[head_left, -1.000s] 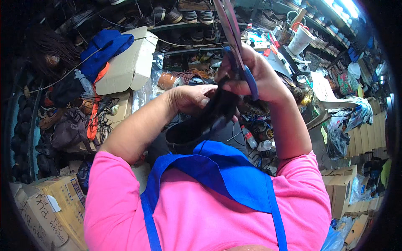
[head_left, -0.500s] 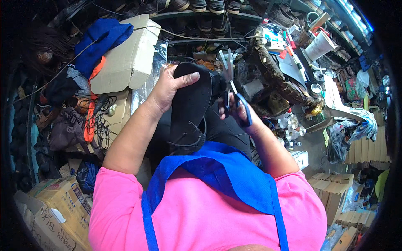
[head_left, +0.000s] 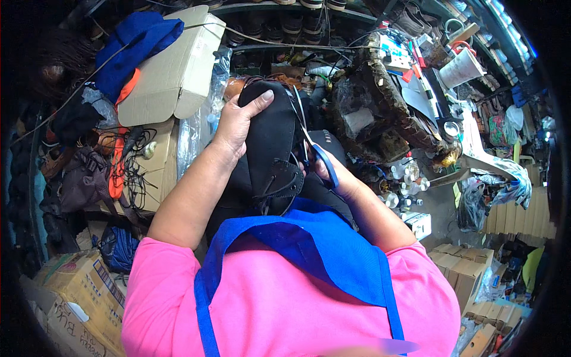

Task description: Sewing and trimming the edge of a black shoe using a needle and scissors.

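Note:
My left hand (head_left: 234, 121) is closed on the toe end of a black shoe upper (head_left: 267, 128), its thumb pressed flat on the top. The upper hangs in front of my lap, with its laced, holed flap (head_left: 284, 180) toward me. Scissors (head_left: 326, 166) with blue handles are in my right hand (head_left: 340, 178). Their blades lie along the upper's right edge and touch or nearly touch it; whether the edge is between the blades I cannot tell. Something shiny and brown (head_left: 234, 89) shows beside my left fingers, partly hidden.
A cardboard flap (head_left: 172, 71) and blue cloth (head_left: 134, 50) lie at the far left, near tangled black cords (head_left: 143, 169). A worn, cluttered bench edge (head_left: 380, 89) with a white cup (head_left: 461, 68) stands at the right. Small bottles (head_left: 407, 184) and boxes (head_left: 461, 268) sit below it.
The scissors have come down and left from a spread, raised position to the upper's right edge. The upper has turned, bringing its laced flap more into view.

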Demonstrator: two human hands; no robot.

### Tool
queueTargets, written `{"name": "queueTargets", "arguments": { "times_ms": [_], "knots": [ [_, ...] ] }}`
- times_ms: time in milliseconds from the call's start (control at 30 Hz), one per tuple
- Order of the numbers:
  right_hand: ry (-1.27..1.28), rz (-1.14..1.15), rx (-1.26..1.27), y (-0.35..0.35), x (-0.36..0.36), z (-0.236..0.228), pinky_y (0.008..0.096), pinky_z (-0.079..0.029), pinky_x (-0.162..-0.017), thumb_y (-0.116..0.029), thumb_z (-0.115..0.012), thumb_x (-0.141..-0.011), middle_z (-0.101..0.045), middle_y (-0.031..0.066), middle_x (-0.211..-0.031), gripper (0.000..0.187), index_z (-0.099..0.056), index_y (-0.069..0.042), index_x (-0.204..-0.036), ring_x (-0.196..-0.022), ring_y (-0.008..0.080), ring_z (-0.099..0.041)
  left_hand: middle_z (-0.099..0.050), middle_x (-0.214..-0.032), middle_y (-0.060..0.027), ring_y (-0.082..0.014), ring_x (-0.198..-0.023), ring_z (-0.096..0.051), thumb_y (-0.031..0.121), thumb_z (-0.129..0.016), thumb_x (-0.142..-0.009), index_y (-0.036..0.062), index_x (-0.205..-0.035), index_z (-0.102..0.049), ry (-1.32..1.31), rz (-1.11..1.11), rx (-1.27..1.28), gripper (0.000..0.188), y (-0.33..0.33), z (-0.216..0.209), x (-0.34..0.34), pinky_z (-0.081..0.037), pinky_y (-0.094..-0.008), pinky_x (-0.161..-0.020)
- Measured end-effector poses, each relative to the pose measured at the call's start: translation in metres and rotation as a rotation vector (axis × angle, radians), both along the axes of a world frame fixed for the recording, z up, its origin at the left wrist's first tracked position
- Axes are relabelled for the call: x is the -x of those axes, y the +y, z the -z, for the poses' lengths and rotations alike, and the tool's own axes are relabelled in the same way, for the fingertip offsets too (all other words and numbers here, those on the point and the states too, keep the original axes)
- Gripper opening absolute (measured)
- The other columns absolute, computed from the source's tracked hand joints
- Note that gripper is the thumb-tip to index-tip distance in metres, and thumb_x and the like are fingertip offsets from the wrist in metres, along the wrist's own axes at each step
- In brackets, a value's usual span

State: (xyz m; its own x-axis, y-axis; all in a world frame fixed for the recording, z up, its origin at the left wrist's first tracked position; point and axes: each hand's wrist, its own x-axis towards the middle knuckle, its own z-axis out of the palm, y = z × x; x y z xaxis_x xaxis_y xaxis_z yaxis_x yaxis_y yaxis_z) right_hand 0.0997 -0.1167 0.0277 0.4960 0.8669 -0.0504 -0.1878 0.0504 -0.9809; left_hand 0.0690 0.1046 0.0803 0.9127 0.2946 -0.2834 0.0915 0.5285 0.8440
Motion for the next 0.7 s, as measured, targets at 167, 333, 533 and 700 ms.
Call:
{"name": "queueTargets", "arguments": {
  "times_ms": [167, 333, 533, 700],
  "knots": [
    [-0.043, 0.026, 0.050, -0.001, -0.001, -0.002, 0.0255, -0.043, -0.073, -0.063, -0.059, -0.081, -0.052, 0.0014, -0.084, 0.065, -0.047, -0.007, -0.112, -0.077, 0.0102, -0.050, -0.067, -0.091, -0.0082, -0.0164, -0.078, -0.065, 0.017, -0.078, -0.075, 0.0028, -0.099, -0.062, -0.026, -0.058, -0.008, 0.031, -0.003, 0.006, 0.000, -0.055, -0.0280, -0.071],
    [-0.084, 0.044, 0.106, 0.000, -0.002, -0.005, 0.0258, -0.042, -0.068, -0.062, -0.057, -0.083, -0.051, 0.0023, -0.078, 0.058, -0.047, -0.008, -0.103, -0.072, 0.0118, -0.050, -0.066, -0.091, -0.0083, -0.0157, -0.079, -0.065, 0.015, -0.078, -0.075, 0.0021, -0.099, -0.061, -0.022, -0.080, -0.013, 0.032, -0.006, 0.011, -0.003, -0.055, -0.0272, -0.071],
    [-0.102, 0.077, 0.118, 0.000, -0.001, -0.006, 0.0262, -0.042, -0.066, -0.061, -0.057, -0.083, -0.051, 0.0026, -0.077, 0.058, -0.047, -0.007, -0.101, -0.068, 0.0114, -0.050, -0.066, -0.093, -0.0091, -0.0153, -0.079, -0.065, 0.016, -0.079, -0.075, 0.0008, -0.101, -0.059, -0.031, -0.098, -0.057, 0.036, -0.011, 0.013, -0.004, -0.055, -0.0276, -0.072],
    [-0.133, 0.134, 0.121, 0.003, 0.003, -0.006, 0.0254, -0.042, -0.059, -0.060, -0.059, -0.082, -0.050, 0.0012, -0.073, 0.057, -0.047, -0.007, -0.100, -0.064, 0.0101, -0.050, -0.066, -0.092, -0.0090, -0.0156, -0.080, -0.065, 0.017, -0.079, -0.075, 0.0014, -0.101, -0.059, -0.060, -0.127, -0.086, 0.036, -0.013, 0.015, -0.005, -0.055, -0.0278, -0.072]
  ]
}}
